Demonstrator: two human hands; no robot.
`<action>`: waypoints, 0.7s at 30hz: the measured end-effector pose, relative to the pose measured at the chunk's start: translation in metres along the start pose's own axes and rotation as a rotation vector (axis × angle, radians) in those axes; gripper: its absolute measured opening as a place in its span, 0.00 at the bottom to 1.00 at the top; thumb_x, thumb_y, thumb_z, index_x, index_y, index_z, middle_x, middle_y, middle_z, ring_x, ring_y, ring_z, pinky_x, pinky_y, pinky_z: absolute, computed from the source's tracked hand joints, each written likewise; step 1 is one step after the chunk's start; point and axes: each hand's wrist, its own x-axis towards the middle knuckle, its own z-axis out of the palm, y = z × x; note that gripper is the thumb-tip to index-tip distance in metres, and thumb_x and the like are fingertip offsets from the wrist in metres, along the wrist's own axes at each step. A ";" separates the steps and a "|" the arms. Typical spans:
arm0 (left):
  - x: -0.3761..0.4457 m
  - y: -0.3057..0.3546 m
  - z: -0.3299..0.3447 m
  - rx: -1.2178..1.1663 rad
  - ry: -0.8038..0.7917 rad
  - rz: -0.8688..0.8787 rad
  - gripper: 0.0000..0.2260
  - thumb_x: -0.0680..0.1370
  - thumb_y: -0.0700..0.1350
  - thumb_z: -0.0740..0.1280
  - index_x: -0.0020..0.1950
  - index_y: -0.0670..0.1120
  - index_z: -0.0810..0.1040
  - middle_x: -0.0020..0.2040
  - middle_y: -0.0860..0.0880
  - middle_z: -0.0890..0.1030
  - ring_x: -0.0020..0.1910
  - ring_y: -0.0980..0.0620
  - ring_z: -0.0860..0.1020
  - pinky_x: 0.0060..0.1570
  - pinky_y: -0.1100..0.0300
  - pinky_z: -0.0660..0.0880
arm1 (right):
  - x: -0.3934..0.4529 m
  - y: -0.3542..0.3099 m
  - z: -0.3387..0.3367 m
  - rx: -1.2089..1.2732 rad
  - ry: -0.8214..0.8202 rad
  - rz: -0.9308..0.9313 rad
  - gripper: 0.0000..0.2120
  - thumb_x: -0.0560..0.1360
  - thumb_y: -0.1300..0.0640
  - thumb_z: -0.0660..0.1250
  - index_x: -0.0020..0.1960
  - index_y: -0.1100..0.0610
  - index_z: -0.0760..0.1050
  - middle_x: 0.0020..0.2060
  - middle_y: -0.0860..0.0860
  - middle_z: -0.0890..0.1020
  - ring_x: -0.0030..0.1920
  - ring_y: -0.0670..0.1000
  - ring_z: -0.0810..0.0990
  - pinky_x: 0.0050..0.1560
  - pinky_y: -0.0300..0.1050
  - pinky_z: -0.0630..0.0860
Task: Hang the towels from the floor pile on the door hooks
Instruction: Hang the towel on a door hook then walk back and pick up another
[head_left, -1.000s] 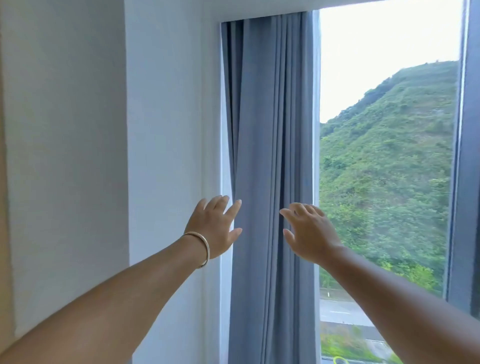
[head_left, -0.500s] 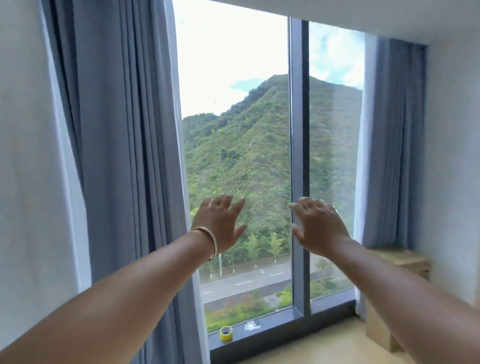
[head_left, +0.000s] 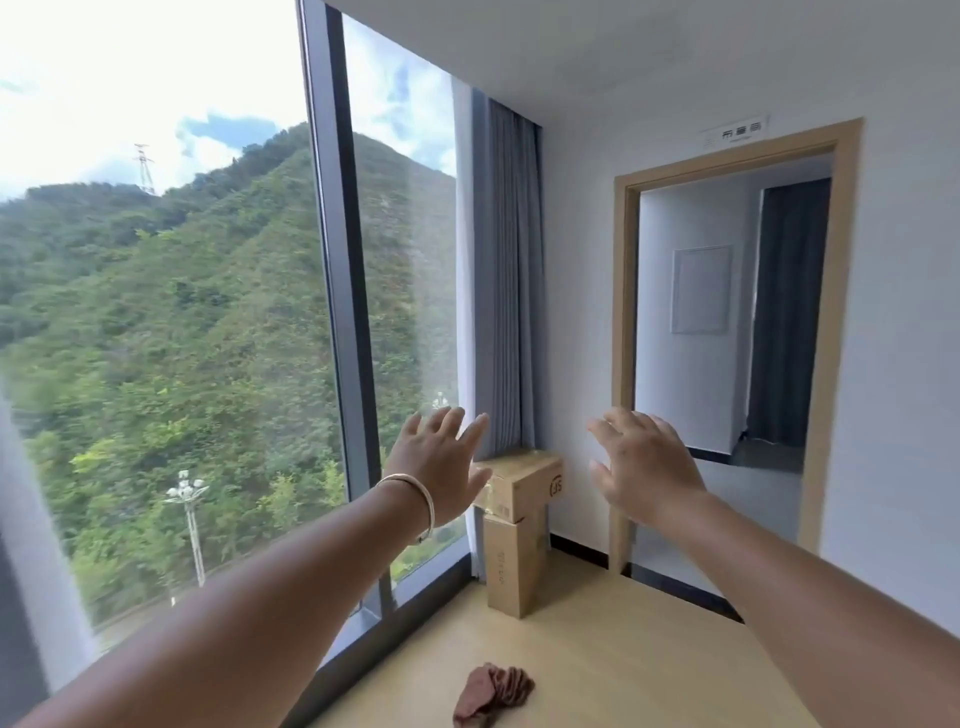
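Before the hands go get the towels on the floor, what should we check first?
1. Left hand free, fingers spread: ok.
2. Right hand free: ok.
3. Towel pile in view on the floor: ok.
4. Bare floor around the pile: ok.
5. Door hooks located: cannot tell, none show; only an open doorway.
6. Number of towels: cannot tell, they lie bunched.

Soft reddish-brown cloth towels (head_left: 493, 693) in a crumpled pile, smooth pale wood floor (head_left: 623, 665), brown cardboard boxes (head_left: 519, 525) with shiny tape, shiny metal bangle (head_left: 415, 499), smooth glass window (head_left: 171, 338), grey cloth curtain (head_left: 509, 280), matt white wall (head_left: 909, 338), pale wood door frame (head_left: 623, 364)
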 end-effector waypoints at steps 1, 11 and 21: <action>0.010 0.014 0.006 -0.022 0.004 0.032 0.31 0.79 0.63 0.52 0.78 0.52 0.51 0.76 0.46 0.60 0.76 0.45 0.57 0.74 0.45 0.55 | -0.006 0.015 0.001 -0.023 -0.013 0.030 0.23 0.77 0.48 0.61 0.70 0.52 0.69 0.65 0.52 0.73 0.65 0.53 0.70 0.69 0.51 0.62; 0.112 0.122 0.053 -0.202 0.093 0.269 0.29 0.80 0.61 0.53 0.78 0.51 0.52 0.74 0.47 0.62 0.74 0.46 0.60 0.72 0.46 0.58 | -0.033 0.128 0.007 -0.256 -0.093 0.270 0.22 0.77 0.48 0.61 0.70 0.53 0.68 0.66 0.51 0.72 0.65 0.54 0.70 0.68 0.49 0.64; 0.235 0.137 0.120 -0.309 0.152 0.347 0.26 0.80 0.61 0.54 0.75 0.52 0.57 0.72 0.47 0.66 0.72 0.46 0.63 0.69 0.47 0.61 | 0.029 0.184 0.040 -0.378 -0.127 0.411 0.22 0.78 0.51 0.58 0.71 0.52 0.66 0.65 0.50 0.71 0.64 0.53 0.70 0.67 0.46 0.63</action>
